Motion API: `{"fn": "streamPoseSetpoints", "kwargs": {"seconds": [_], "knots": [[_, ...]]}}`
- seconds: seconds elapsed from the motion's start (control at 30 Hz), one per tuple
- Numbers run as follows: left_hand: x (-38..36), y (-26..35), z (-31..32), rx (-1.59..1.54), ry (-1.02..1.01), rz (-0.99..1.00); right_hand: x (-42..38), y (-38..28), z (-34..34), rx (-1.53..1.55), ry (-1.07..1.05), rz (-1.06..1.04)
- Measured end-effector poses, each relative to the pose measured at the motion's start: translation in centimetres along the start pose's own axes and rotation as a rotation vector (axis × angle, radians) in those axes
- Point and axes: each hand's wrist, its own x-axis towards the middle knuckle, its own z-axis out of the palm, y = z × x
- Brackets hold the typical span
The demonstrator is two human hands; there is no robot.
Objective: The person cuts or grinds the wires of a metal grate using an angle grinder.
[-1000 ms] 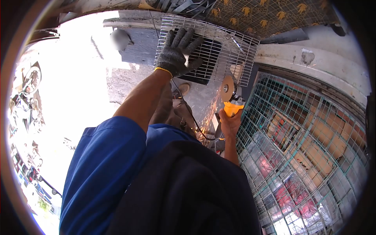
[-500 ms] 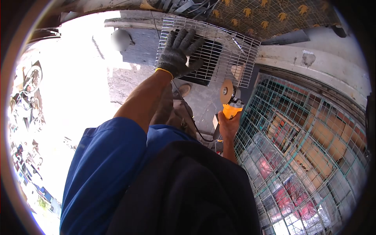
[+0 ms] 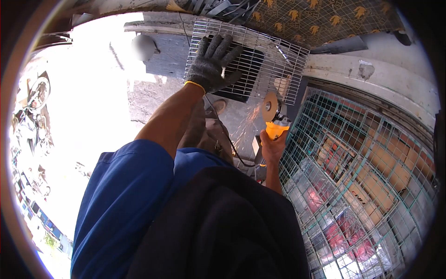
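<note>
My left hand [image 3: 211, 65], in a dark grey work glove with a yellow cuff, lies spread on a metal grating [image 3: 274, 63]. Bare fingers of my right hand [image 3: 273, 148] wrap around a yellow angle grinder [image 3: 277, 129]. Its tan disc [image 3: 269, 106] is at the near edge of the grating, toward the right corner. Orange sparks [image 3: 248, 123] spray from there down and to the left. Under the grating shows a black rectangular panel or opening [image 3: 253, 63].
On the right, a green wire mesh panel [image 3: 344, 153] stands in front of cardboard boxes [image 3: 381, 153] and plastic-wrapped goods. A dark cable [image 3: 227, 139] hangs near my legs. Metal scraps [image 3: 223, 9] lie beyond the grating, beside a patterned brown sheet [image 3: 320, 21]. Bright sunlit ground lies left.
Sparks have appeared at the disc. My right hand and the grinder have shifted very slightly to the right. My left hand stays in place on the grating.
</note>
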Motion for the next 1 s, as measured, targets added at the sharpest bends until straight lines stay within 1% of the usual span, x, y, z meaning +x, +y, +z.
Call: {"fn": "streamPoseSetpoints", "kwargs": {"seconds": [0.13, 0.23, 0.3, 0.33, 0.4, 0.53, 0.6, 0.63, 0.7, 0.8, 0.93, 1.0], "knots": [[0.0, -0.1, 0.1, -0.01, 0.008, 0.0, 0.2, -0.1, 0.0, -0.024, 0.0, -0.04], [0.1, 0.0, 0.1, -0.012, 0.011, -0.003, 0.2, -0.4, 0.1, -0.114, 0.037, -0.078], [0.0, 0.1, 0.0, -0.016, 0.013, -0.005, 0.0, -0.6, 0.0, -0.044, 0.019, 0.023], [0.0, 0.2, -0.1, -0.018, 0.043, 0.004, -0.1, -0.6, 0.1, -0.044, 0.017, 0.023], [0.1, 0.2, -0.2, -0.019, 0.072, 0.012, -0.1, -0.3, 0.3, 0.104, 0.01, 0.025], [0.0, 0.1, -0.1, -0.035, 0.081, 0.01, 0.4, 1.0, 0.2, -0.014, 0.022, 0.01], [0.0, 0.0, 0.0, -0.041, 0.089, 0.015, 0.7, 1.4, 0.5, 0.244, -0.014, -0.034], [0.0, 0.0, 0.0, -0.036, 0.057, 0.008, 0.7, 1.2, 0.4, 0.243, -0.014, -0.034], [0.0, 0.0, 0.0, -0.031, 0.027, 0.0, 0.7, 0.7, 0.2, 0.044, 0.018, 0.019], [0.0, 0.0, 0.0, -0.04, 0.037, 0.002, 0.5, -0.4, 0.3, -0.02, 0.024, 0.019], [-0.1, 0.1, 0.3, -0.068, 0.115, 0.017, 0.4, -0.8, 0.4, 0.081, 0.022, 0.069], [-0.1, -0.1, 0.4, -0.08, 0.137, 0.024, 0.4, -0.5, 0.2, -0.197, 0.051, 0.006]]}}
